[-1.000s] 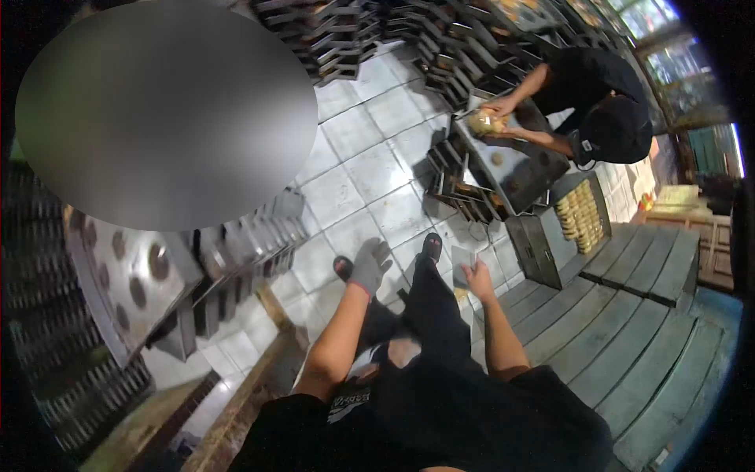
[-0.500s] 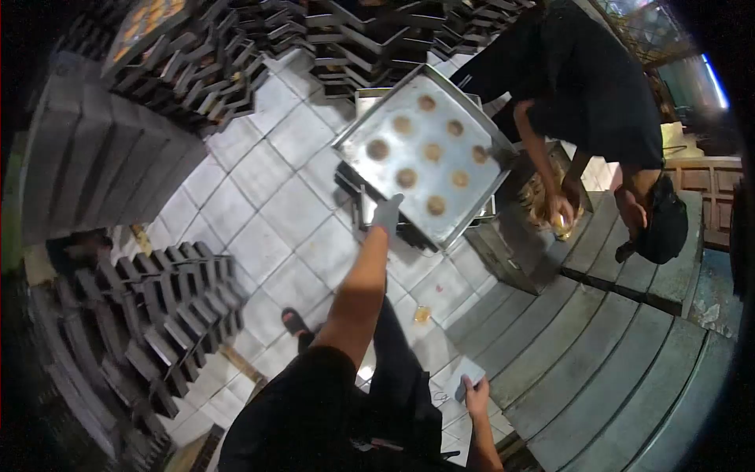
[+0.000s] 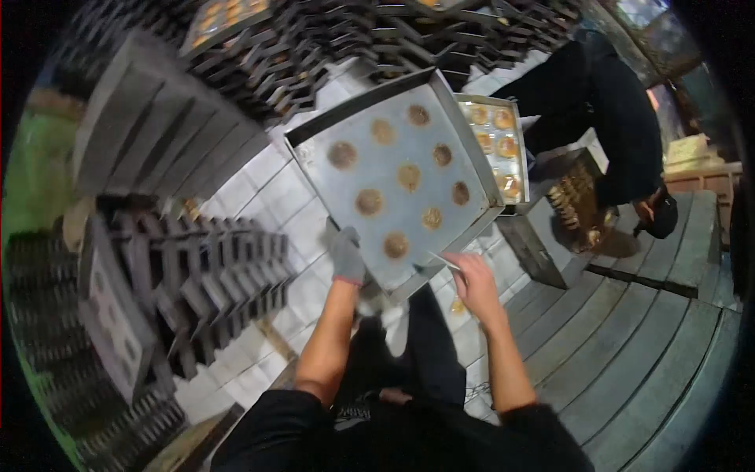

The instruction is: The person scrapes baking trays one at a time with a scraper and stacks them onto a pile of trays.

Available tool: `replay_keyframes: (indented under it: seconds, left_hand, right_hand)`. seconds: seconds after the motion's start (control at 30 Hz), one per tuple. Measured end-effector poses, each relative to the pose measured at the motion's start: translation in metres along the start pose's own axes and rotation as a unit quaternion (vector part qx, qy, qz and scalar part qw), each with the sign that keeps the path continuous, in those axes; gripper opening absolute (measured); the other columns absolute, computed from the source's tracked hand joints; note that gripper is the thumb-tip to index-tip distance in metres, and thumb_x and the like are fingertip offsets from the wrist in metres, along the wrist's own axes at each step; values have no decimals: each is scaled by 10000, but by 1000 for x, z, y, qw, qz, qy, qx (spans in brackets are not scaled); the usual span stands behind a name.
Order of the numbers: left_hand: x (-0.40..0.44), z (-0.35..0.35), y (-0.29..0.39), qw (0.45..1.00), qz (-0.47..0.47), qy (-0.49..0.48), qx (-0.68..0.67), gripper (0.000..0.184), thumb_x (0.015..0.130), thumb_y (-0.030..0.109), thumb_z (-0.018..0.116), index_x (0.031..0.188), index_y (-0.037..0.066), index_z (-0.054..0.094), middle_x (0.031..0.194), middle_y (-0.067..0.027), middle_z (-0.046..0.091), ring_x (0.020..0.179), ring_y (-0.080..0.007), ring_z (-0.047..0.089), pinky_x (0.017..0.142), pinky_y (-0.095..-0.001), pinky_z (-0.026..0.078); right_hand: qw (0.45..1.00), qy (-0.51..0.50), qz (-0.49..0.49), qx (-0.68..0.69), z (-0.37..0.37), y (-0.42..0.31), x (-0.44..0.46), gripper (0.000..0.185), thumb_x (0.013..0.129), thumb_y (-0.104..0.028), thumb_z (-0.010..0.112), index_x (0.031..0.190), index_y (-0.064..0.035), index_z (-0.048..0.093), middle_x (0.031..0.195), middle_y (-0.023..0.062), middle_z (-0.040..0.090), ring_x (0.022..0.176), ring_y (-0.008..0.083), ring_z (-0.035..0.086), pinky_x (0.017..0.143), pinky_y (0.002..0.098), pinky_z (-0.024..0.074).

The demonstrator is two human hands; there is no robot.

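Note:
A large square metal tray (image 3: 409,177) with several round brown marks is lifted in front of me. My left hand (image 3: 346,256), in a grey glove, grips its near left edge. Bare, my right hand (image 3: 474,285) pinches a thin flat scraper (image 3: 443,260) at the tray's near right corner, its blade over the tray surface. Behind the tray's right side, a second tray (image 3: 521,157) holds several round golden pastries.
At the right, a co-worker (image 3: 621,118) in black bends over a metal box (image 3: 543,244) of pastries. Closed grey boxes (image 3: 613,338) fill the lower right. Stacked trays (image 3: 189,291) stand at the left; more stacks (image 3: 338,39) line the back.
The marked tray has come nearer and to the left in my left hand, uncovering the pastry tray. My right hand has brought the scraper up to it. The co-worker has bent lower.

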State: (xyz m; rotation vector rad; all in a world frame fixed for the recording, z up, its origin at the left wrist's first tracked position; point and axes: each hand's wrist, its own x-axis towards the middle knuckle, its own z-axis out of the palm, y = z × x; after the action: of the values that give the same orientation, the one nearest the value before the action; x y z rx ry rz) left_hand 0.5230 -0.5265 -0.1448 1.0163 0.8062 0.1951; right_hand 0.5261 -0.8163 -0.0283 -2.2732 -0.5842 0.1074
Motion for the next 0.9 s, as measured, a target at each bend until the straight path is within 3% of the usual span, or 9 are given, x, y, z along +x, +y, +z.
replay_keyframes:
  seconds: [0.13,0.2,0.33,0.4,0.53,0.6,0.67,0.8,0.9]
  left_hand:
    - [-97,-153,107,983,117,39,138,171,839,103,527,669,121,520,705,-3,489,637,-137,480,616,-281,392]
    - [-162,-185,168,925,286,81,238,182,845,107,536,666,120,507,713,-9,482,703,-158,534,665,-310,430]
    - [-242,-236,230,952,173,128,-216,113,783,73,560,694,90,493,744,-21,482,763,-174,554,767,-308,478]
    - [-281,-257,266,937,205,172,-225,54,735,61,555,771,72,516,828,-35,513,820,-186,556,808,-335,500]
    - [-338,-294,297,908,290,155,-259,45,686,46,547,709,76,522,789,-54,535,890,-223,603,850,-404,522]
    - [-350,-318,292,877,363,229,-215,44,665,63,555,650,76,516,763,-71,536,938,-253,617,904,-418,519]
    - [-364,-358,284,747,481,363,281,53,619,86,565,634,88,514,752,-69,537,915,-275,607,909,-434,512]
    - [-397,-365,303,797,443,254,-322,132,565,128,561,559,133,430,658,-41,484,759,-263,559,857,-437,506]
    - [-417,-369,285,812,449,337,-160,145,570,146,553,541,147,411,679,-52,492,786,-261,554,882,-421,502]
  right_hand:
    - [924,-230,-278,-126,86,-110,16,360,850,-63,602,1200,-119,668,1115,58,678,1065,285,639,917,393,508]
    - [915,-200,-342,-80,126,-168,5,335,865,-73,579,1184,-110,671,1106,74,686,1032,294,667,880,401,538]
    - [977,-61,-205,-23,156,-272,18,507,766,13,652,1248,-140,683,1134,84,703,983,321,695,821,413,584]
    - [920,-66,-387,-5,179,-322,-16,528,747,39,634,1241,-138,687,1145,89,706,960,337,697,814,426,588]
    - [939,83,-334,-27,179,-375,29,373,830,4,582,1169,-105,693,1046,110,701,919,313,700,775,415,590]
    - [923,96,-373,21,159,-412,48,333,840,-1,576,1136,-96,695,1017,112,700,913,303,703,759,407,587]
    - [851,6,-524,-24,164,-431,26,315,847,-16,579,1130,-90,696,1025,112,704,930,306,705,783,411,586]
    - [903,42,-428,-12,158,-442,75,326,837,-25,590,1129,-91,719,1048,136,712,960,326,703,829,430,584]
    - [887,111,-446,34,154,-460,86,355,817,10,597,1128,-102,728,1026,116,713,949,335,705,810,434,586]
